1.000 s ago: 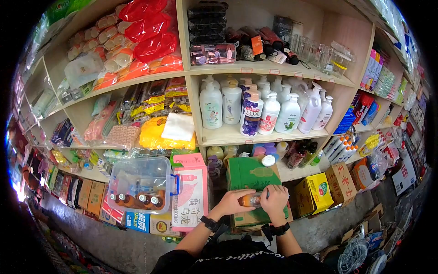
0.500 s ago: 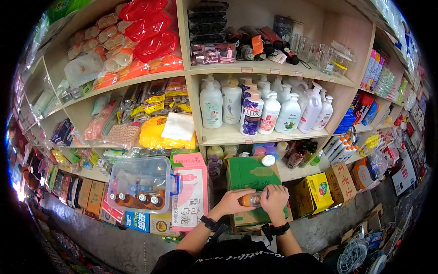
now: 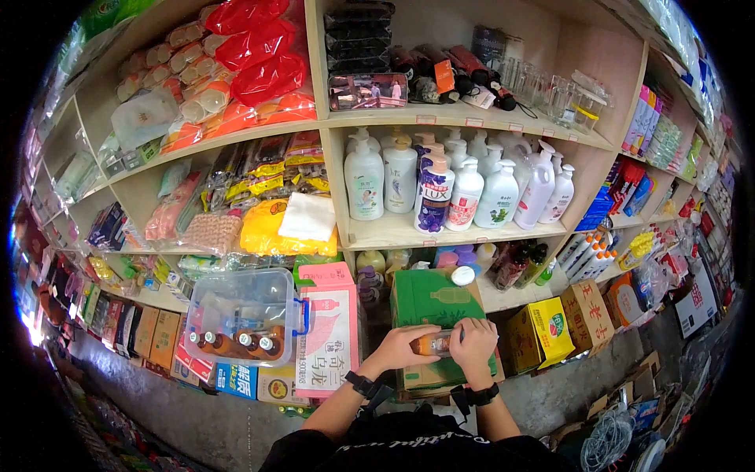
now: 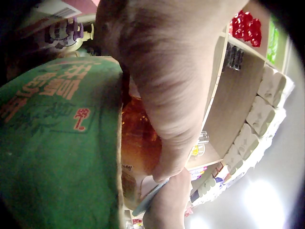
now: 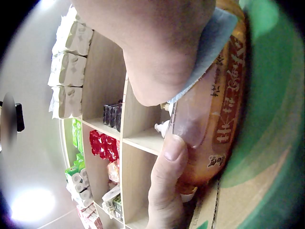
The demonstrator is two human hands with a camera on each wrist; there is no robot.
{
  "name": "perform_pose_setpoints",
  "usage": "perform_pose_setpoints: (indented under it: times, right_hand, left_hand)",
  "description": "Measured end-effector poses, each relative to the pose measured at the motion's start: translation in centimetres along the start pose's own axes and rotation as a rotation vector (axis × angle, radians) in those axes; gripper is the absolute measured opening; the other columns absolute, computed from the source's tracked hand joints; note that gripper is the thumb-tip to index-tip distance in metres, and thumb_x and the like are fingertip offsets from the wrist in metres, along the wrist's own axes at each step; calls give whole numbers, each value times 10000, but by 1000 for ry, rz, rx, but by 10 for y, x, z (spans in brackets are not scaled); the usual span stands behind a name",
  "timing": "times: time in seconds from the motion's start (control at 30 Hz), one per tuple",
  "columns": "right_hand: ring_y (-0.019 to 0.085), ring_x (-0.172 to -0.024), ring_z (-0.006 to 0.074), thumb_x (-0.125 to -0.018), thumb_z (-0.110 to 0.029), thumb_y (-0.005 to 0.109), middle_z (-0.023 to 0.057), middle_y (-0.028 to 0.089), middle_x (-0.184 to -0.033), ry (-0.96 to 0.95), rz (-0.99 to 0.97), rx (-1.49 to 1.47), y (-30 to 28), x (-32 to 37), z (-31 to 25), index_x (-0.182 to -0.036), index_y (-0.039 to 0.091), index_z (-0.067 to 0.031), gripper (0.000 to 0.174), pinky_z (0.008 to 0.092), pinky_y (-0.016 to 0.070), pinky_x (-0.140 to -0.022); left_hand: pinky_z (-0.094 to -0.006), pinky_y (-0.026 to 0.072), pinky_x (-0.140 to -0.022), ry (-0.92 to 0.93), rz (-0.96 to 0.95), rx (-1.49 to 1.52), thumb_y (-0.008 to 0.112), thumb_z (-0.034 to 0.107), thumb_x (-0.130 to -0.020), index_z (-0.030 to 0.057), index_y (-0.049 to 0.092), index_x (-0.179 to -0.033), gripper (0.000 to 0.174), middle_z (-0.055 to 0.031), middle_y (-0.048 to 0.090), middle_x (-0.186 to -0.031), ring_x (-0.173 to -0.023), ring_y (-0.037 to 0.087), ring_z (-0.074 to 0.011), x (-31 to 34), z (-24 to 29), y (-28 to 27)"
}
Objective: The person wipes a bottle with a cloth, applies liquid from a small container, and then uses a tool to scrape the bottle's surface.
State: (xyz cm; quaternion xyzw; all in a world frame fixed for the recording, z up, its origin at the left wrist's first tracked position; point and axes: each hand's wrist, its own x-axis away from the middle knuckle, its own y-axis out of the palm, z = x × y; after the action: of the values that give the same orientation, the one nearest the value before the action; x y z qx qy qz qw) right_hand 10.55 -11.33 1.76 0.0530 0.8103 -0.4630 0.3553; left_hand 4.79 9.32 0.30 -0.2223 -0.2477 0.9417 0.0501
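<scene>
A bottle of amber drink (image 3: 432, 344) lies on its side on top of a green carton (image 3: 430, 307). My left hand (image 3: 399, 347) grips one end of it, with the thumb along its side in the right wrist view. My right hand (image 3: 475, 348) pinches a light blue, cloth-like flat piece (image 5: 213, 50) and presses it against the bottle (image 5: 202, 129). Red-brown label lettering shows along the bottle there. To the left stands a clear plastic bin (image 3: 236, 303) with a blue latch, and several brown bottles (image 3: 250, 344) lie inside it.
A white round lid (image 3: 462, 276) sits on the carton's far edge. Beside the bin is a pink and white carton (image 3: 326, 334). Shelves behind hold several pump bottles (image 3: 435, 193). A yellow box (image 3: 555, 330) stands at the right, above the grey floor (image 3: 543, 393).
</scene>
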Motion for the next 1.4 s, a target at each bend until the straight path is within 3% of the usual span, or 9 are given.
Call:
perform_pose_setpoints:
  times: [0.27,0.77,0.83,0.87,0.97,1.0,1.13,1.23,1.4]
  right_hand:
    - [675,-752,335,-826,-155,673,132,724,-773,-42,15,-20,-2,-1,1,-763,713,-63,118,457,491,-776]
    - [691,-784,361,-876,-162,622,139,724,-765,41,42,26,-6,-10,32,-744,712,-70,184,481,503,-907]
    - [694,-743,390,-906,-181,592,159,736,-753,201,47,-45,0,-11,58,-780,741,-33,245,475,537,-854]
    - [708,-686,384,-935,-173,547,174,743,-733,338,-51,-224,-2,-11,65,-819,755,14,304,447,564,-741]
    - [726,-663,349,-948,-155,510,194,733,-722,422,-83,-463,1,-7,68,-866,766,37,330,419,558,-650]
    - [725,-658,306,-959,-153,503,195,717,-711,408,-81,-457,2,-5,68,-861,763,37,336,394,548,-655]
    - [715,-656,294,-982,-161,512,188,715,-719,386,-206,-488,-15,-11,59,-878,761,39,335,371,539,-650]
    - [691,-658,347,-964,-113,554,214,695,-743,299,-227,-656,-17,-14,62,-883,759,22,258,419,505,-617]
    - [762,-850,298,-942,6,548,172,786,-935,177,-294,-843,-10,-10,78,-956,752,28,206,367,578,-787]
  left_hand:
    - [-402,594,-1013,12,2,-6,953,313,-776,70,713,-1352,670,-135,759,-1309,-1152,752,-319,0,1,-1]
    - [-389,580,-1032,-19,7,15,945,285,-786,70,705,-1372,668,-139,754,-1321,-1172,745,-312,1,4,0]
    - [-387,580,-1032,-26,20,16,944,278,-788,66,706,-1371,665,-139,753,-1324,-1171,745,-309,2,5,1]
    - [-394,577,-1047,-43,-4,10,947,282,-793,61,704,-1373,667,-137,745,-1346,-1200,737,-306,1,5,0]
    - [-392,581,-1040,-42,2,-4,950,277,-792,54,711,-1354,650,-133,748,-1339,-1193,741,-302,1,5,1]
    - [-382,587,-1017,-17,25,-8,949,268,-785,53,720,-1333,631,-131,759,-1311,-1157,752,-302,1,5,2]
    - [-403,575,-1058,-76,4,-45,953,271,-792,43,706,-1358,658,-138,751,-1333,-1198,743,-296,1,13,-1]
    - [-404,572,-1063,-90,-5,-38,955,265,-788,48,707,-1353,654,-138,751,-1333,-1201,742,-290,1,9,0]
    - [-417,564,-1083,-121,-13,-34,968,228,-764,53,702,-1351,669,-144,745,-1346,-1218,735,-300,4,6,3]
